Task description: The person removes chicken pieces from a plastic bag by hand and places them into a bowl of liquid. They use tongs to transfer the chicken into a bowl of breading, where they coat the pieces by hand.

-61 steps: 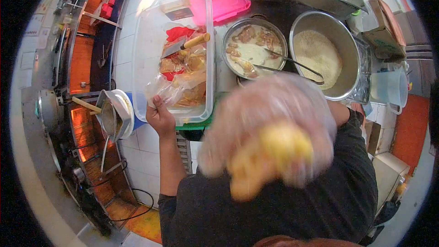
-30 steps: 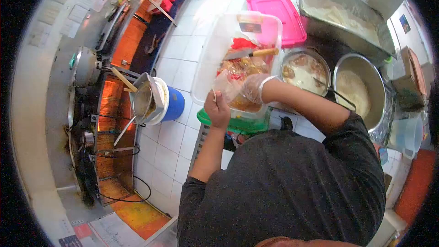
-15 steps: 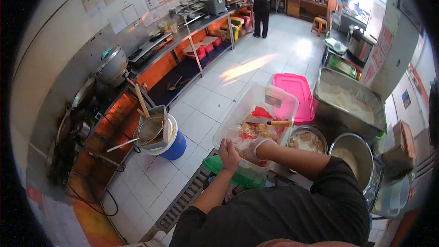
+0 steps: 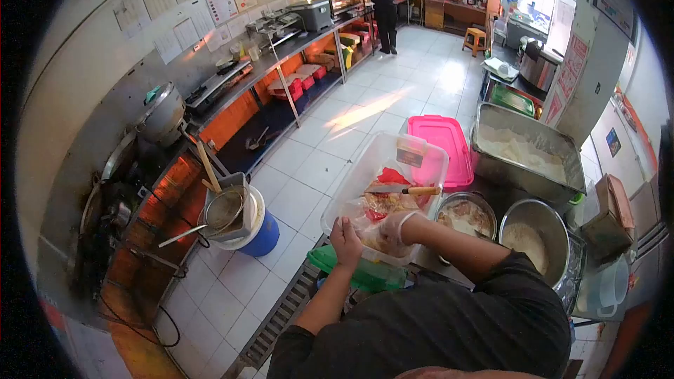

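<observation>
left hand (image 4: 347,241), fingers pinched on plastic bag (image 4: 360,216); gloved right hand (image 4: 397,229) in tub (image 4: 372,154), fingers hidden, can't judge grip.

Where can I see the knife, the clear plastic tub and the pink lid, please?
Knife (image 4: 408,190): head view, on the handle, close to the blade.
Clear plastic tub (image 4: 356,181): head view, on its left side wall.
Pink lid (image 4: 446,146): head view, on the middle of its top.

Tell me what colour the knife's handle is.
The knife's handle is light brown, like wood; best seen in the head view.
</observation>
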Available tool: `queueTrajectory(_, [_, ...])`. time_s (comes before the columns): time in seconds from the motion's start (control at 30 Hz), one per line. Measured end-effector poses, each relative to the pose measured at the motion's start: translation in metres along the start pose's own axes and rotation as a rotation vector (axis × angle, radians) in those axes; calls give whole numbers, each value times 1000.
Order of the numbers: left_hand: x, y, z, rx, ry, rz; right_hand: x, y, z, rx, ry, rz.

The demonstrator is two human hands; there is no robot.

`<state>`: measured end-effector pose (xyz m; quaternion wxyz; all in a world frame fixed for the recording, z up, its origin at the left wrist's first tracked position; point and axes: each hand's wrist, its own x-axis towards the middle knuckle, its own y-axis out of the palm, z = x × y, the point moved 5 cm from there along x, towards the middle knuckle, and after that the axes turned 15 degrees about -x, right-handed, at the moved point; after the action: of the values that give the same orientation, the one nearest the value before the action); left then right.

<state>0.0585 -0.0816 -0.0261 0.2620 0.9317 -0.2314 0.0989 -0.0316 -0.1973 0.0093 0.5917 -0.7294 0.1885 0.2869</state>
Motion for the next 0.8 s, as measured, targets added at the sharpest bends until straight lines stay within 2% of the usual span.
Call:
queueTrajectory(0.1, [-2, 7, -10, 61, 38, 58, -26, -2, -24, 179, 171, -299])
queueTrajectory(0.2, [-4, 5, -2, 4, -135, 56, -48, 2, -30, 326, 130, -403])
queueTrajectory(0.27, [-5, -5, 16, 90, -122, 101, -54, 8, -29, 334, 169, -367])
queueTrajectory(0.33, [-4, 0, 6, 193, -29, 149, -46, 21, -30, 319, 185, -318])
queueTrajectory(0.4, [-5, 13, -16, 103, -98, 78, -46, 28, -28, 297, 203, -299])
queueTrajectory(0.47, [-6, 10, -10, 94, -35, 79, -66, 7, -33, 268, 251, -331])
queueTrajectory(0.57, [-5, 17, -21, 85, 18, 87, -72, 14, -55, 630, 378, -434])
queueTrajectory(0.6, [-4, 16, -19, 76, 13, 81, -74, 12, -56, 536, 367, -499])
queueTrajectory(0.8, [-6, 12, -10, 94, 16, 89, -59, 10, -35, 80, 433, -218])
